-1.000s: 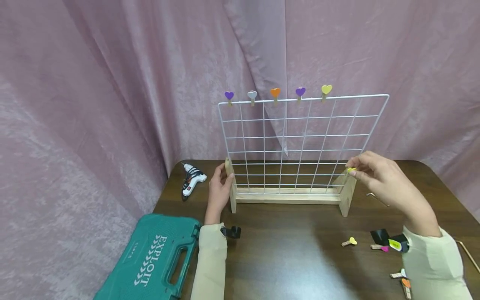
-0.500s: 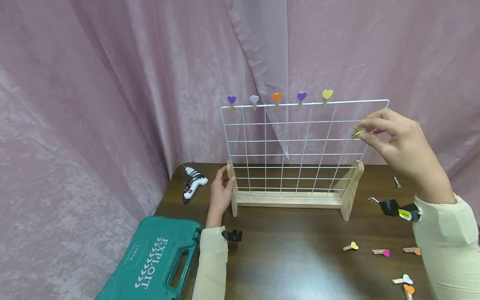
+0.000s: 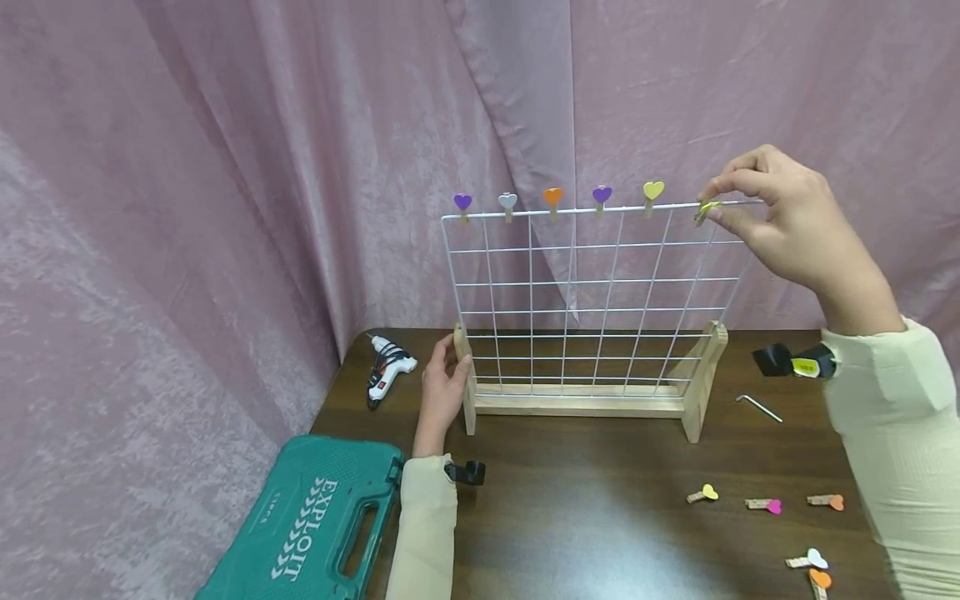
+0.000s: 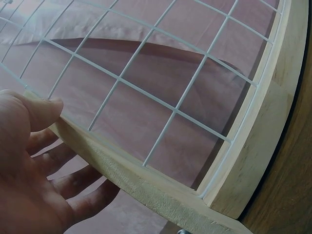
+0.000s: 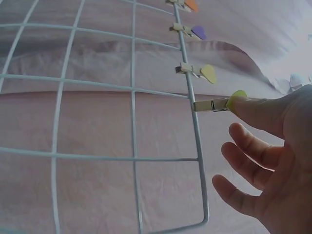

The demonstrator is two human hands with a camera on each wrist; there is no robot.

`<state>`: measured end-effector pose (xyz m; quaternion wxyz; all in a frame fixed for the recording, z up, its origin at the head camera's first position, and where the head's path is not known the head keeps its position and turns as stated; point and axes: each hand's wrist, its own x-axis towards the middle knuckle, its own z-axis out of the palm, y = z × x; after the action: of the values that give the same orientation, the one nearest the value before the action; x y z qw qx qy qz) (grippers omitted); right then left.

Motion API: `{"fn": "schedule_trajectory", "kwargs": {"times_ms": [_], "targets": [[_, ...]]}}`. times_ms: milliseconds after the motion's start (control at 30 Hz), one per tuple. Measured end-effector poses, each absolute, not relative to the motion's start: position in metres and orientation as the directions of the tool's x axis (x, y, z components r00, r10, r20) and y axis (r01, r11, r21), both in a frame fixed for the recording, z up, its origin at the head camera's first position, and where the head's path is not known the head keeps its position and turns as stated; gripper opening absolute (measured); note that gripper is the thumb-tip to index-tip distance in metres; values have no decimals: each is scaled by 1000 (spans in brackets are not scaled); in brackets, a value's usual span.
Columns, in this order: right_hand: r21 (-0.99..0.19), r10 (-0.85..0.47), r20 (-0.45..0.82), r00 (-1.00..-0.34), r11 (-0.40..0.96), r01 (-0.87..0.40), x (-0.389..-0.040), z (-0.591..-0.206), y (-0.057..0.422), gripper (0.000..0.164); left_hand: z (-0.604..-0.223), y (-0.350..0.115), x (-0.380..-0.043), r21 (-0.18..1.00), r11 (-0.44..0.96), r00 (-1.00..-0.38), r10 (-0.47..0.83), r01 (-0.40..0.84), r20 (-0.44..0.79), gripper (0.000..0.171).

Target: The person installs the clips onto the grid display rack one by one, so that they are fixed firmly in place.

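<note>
A white wire grid (image 3: 531, 284) stands upright in a wooden stand (image 3: 581, 403). My left hand (image 3: 441, 392) grips the stand's left upright (image 4: 146, 187), thumb on one side and fingers on the other. At the grid's top wire, towards the right, my right hand (image 3: 791, 221) pinches a small wooden clothespin (image 5: 212, 105) by its yellow-green heart end. The pin's other end meets the wire; whether it is clamped I cannot tell. Left of it, several heart clothespins sit along that wire, among them a yellow one (image 3: 653, 191) and an orange one (image 3: 552, 197).
Several loose heart clothespins lie front right, including a pink one (image 3: 772, 506) and a yellow one (image 3: 708, 492). A hex key (image 3: 759, 407) lies right of the stand. To the left are a glue gun (image 3: 390, 367) and a green tool case (image 3: 300, 517). Pink curtains (image 3: 225, 208) hang behind.
My right hand has risen from beside the right upright to the top wire, carrying the clothespin. My left hand keeps its grip on the stand.
</note>
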<state>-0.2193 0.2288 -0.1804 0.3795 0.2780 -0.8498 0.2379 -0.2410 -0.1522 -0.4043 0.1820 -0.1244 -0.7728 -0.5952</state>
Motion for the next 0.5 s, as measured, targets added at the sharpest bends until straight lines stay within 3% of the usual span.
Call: {"fn": "schedule_trajectory", "kwargs": {"times_ms": [267, 500], "targets": [[-272, -216, 779, -589, 729, -628, -233, -164, 233, 14, -402, -151, -240, 872, 272, -904, -19, 407, 428, 41], [-403, -211, 638, -741, 728, -554, -242, -158, 241, 12, -403, -148, -239, 863, 270, -895, -12, 426, 446, 40]]}}
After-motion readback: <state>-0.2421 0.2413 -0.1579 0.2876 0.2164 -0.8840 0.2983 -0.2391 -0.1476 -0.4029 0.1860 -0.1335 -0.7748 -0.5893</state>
